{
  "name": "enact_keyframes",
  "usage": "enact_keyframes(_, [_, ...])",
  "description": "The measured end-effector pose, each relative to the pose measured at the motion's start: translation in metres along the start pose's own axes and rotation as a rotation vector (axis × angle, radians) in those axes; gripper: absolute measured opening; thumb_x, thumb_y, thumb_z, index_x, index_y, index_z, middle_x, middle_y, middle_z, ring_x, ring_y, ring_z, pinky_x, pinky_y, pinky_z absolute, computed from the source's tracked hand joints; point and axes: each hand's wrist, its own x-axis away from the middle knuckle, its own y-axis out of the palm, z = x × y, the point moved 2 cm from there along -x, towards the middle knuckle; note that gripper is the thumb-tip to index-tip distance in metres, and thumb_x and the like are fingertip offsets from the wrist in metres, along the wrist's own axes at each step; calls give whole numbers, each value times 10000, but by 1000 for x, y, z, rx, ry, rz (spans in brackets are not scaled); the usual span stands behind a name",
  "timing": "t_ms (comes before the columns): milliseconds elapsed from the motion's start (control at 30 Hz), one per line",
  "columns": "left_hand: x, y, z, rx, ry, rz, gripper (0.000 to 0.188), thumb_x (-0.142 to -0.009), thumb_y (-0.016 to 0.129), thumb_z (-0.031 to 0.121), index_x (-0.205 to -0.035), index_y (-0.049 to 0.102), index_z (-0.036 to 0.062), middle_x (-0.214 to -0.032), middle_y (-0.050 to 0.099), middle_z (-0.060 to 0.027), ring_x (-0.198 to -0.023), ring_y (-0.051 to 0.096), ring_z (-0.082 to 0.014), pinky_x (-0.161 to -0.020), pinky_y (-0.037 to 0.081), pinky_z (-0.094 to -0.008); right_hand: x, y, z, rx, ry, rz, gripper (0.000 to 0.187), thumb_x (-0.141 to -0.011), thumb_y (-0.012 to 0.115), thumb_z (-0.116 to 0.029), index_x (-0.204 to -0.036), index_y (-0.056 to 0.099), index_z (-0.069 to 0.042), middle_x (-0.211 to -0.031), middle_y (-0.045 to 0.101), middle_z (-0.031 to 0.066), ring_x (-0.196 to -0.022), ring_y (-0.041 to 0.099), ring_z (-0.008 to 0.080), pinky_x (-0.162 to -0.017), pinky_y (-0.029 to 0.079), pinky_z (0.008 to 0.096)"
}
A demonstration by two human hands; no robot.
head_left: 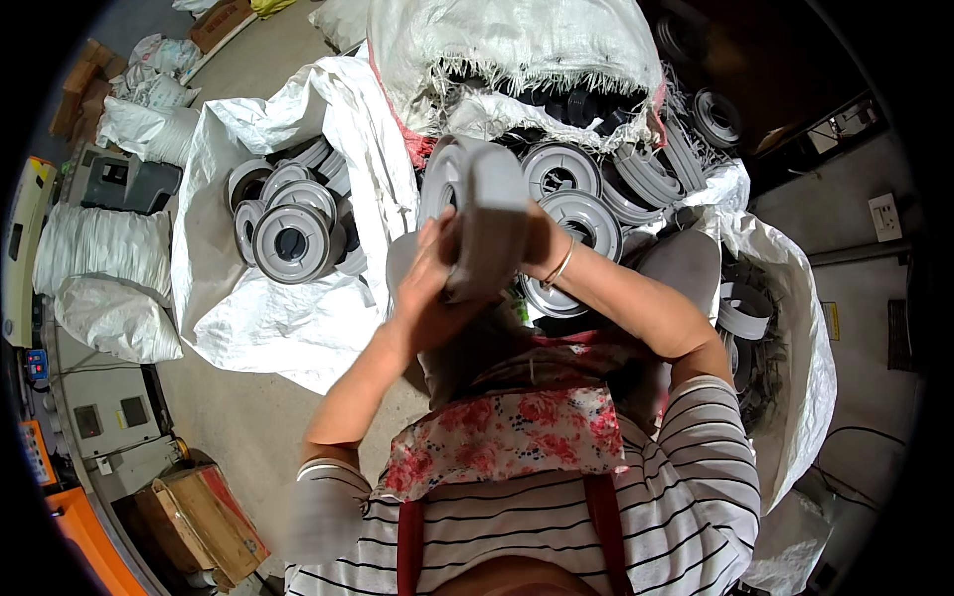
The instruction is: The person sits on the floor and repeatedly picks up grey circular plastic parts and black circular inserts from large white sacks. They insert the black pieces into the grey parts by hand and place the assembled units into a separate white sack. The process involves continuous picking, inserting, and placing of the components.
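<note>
Hands: two; left hand and right hand are both gripping one blurred grey reel before the chest | Left sack: at least five grey reels are sitting inside | Edges: held reel is hovering just beyond that sack's right rim | Room: bare floor is showing leftward

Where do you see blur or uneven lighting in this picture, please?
In the head view, the held gray spool looks blurred, the striped left sleeve too; in that same view, the open white sack at left is bright, the upper right dark.
</note>
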Motion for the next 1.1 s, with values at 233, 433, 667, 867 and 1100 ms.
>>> enact_keyframes(233, [20, -16, -31, -100, 47, -305, 931, -687, 768, 48, -1440, 220, 40, -1392, 392, -205, -1300, 363, -362, -1051, 325, -400, 7, -4, -7, -283, 249, 18, 303, -919, 502, -136, -1166, 537, 36, -1062, 632, 115, -910, 640, 185, -832, 538, 315])
enact_keyframes(433, [12, -14, -3, 338, -290, -200, 771, -722, 717, -10, -1392, 338, 39, -1387, 394, -212, -1298, 372, -342, -1062, 308, -395, -5, -20, 0, 437, -3, 27, 220, -895, 556, -152, -1038, 606, 7, -941, 653, 94, -784, 645, 181, -696, 538, 283])
enact_keyframes(667, [19, -43, -34, -178, 164, -51, 581, -719, 527, -121, -1289, 422, -89, -1340, 410, -283, -1268, 390, -405, -1073, 276, -466, 5, -15, -58, 939, 157, 166, 746, -852, 511, -570, -1277, 445, 39, -898, 624, 129, -821, 637, 206, -683, 531, 332])
enact_keyframes(867, [-24, -51, -31, -318, -74, 76, 822, -699, 752, 138, -1377, 313, -17, -1432, 296, -238, -1318, 292, -402, -1080, 261, -436, 46, -136, -71, 2202, 494, 126, 683, -671, 767, -409, -1102, 502, 51, -997, 621, 238, -959, 599, 374, -837, 484, 395])
enact_keyframes(1100, [-21, 67, -2, -255, 203, -312, 548, -732, 689, 143, -1246, 504, 99, -1299, 497, -89, -1239, 454, -277, -1121, 107, -503, 7, -72, -80, 1942, 258, -46, 579, -680, 722, -356, -1046, 569, 66, -872, 635, 258, -848, 609, 408, -759, 497, 402])
